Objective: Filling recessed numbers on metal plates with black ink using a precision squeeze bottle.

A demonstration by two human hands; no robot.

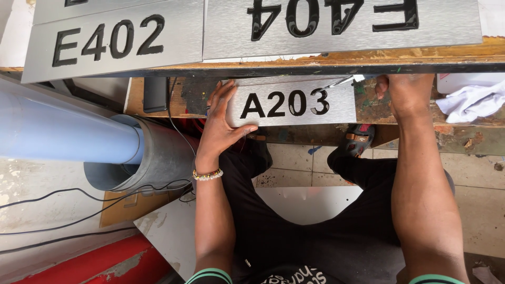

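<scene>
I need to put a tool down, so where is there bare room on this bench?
Bare wood shows between the small silver sign and the white cloth, though the right hand rests there. The upper shelf is crowded with larger signs. The left hand covers the small sign's left end.

bare forearms are seen, sleeves edged with green and white stripes. a beaded bracelet (pixel 207 174) in yellow and white is worn on the left wrist. black trousers and a printed black top are worn.
</scene>
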